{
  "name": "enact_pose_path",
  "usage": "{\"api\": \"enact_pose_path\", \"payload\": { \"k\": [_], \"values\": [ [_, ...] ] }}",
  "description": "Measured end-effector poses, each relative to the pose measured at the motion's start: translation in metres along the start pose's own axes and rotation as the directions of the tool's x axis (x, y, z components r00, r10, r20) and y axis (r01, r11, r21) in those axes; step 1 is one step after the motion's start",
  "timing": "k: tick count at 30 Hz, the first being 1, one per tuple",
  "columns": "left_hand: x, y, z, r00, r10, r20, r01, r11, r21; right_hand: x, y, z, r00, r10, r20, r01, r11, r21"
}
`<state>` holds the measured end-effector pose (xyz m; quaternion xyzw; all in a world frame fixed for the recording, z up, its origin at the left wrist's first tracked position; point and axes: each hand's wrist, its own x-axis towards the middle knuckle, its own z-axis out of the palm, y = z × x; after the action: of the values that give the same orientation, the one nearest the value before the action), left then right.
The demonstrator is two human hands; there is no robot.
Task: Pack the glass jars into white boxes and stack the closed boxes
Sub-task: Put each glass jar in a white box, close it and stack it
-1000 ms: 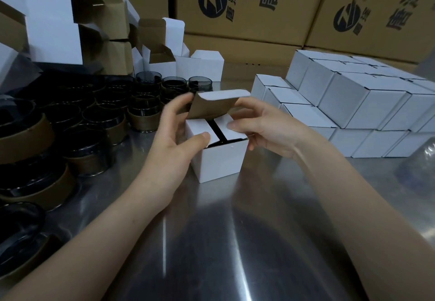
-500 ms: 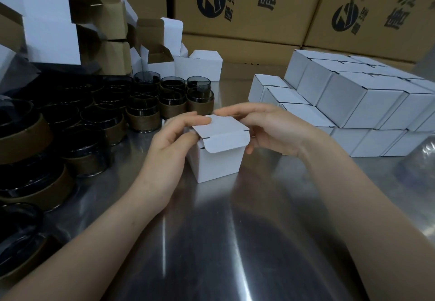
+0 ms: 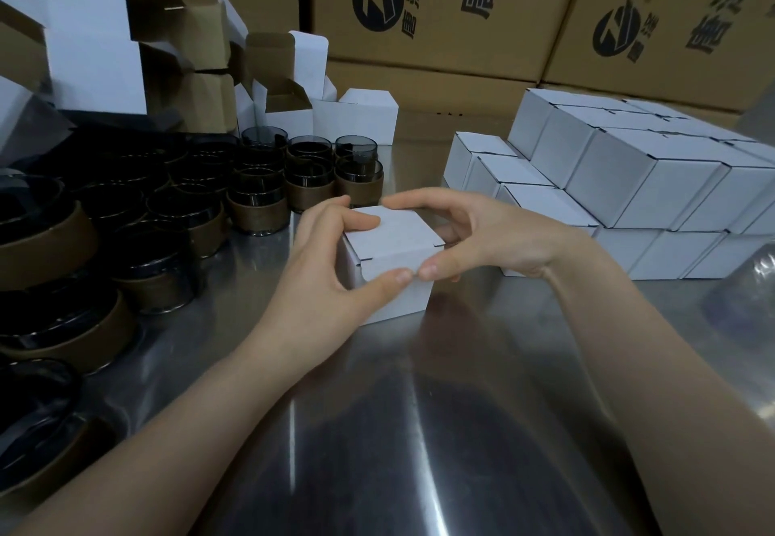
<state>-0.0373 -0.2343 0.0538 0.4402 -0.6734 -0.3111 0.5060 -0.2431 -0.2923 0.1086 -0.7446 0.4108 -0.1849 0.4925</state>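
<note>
Grip of left hand (image 3: pixel 319 284) and right hand (image 3: pixel 495 237) pinches cubic matte white box (image 3: pixel 392 240).

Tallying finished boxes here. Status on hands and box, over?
Left hand and right hand both grip the box. Lid down, thumbs at its front edge. Nothing blocks the way to the stack.

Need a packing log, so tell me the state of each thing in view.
Box in hands: upright on the table, lid folded down, front flap seemingly not fully tucked.
Left hand: grips the box, thumb on its front.
Right hand: grips the box, thumb on its front.
Stacked boxes: closed, in two layers.
Rear boxes: open, lids up.
Jars: upright, unboxed, some stacked.
</note>
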Motion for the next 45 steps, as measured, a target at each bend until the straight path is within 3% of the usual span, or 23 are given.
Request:
{"api": "enact_pose_path", "payload": {
  "k": [8,17,30,36,45],
  "values": [
    [0.001,-0.003,-0.003,0.999,0.036,-0.024,-0.036,0.999,-0.005,-0.003,-0.004,0.003,0.997,-0.035,-0.068,0.031,0.998,-0.048],
    [0.002,0.006,-0.004,0.999,-0.017,-0.047,0.012,0.993,-0.115,-0.006,-0.011,0.004,0.989,-0.052,-0.135,0.041,0.996,-0.08],
    [0.001,0.009,-0.005,0.999,-0.047,-0.026,0.042,0.988,-0.148,-0.006,-0.008,0.003,0.996,-0.046,-0.073,0.042,0.997,-0.062],
    [0.001,0.008,-0.004,0.997,-0.072,-0.015,0.067,0.978,-0.198,-0.004,-0.006,0.003,0.993,-0.04,-0.115,0.036,0.998,-0.043],
    [0.002,0.005,-0.003,0.995,-0.096,-0.034,0.086,0.97,-0.226,0.0,-0.002,0.003,1.0,-0.005,-0.02,0.005,1.0,0.012]
  ]
}}
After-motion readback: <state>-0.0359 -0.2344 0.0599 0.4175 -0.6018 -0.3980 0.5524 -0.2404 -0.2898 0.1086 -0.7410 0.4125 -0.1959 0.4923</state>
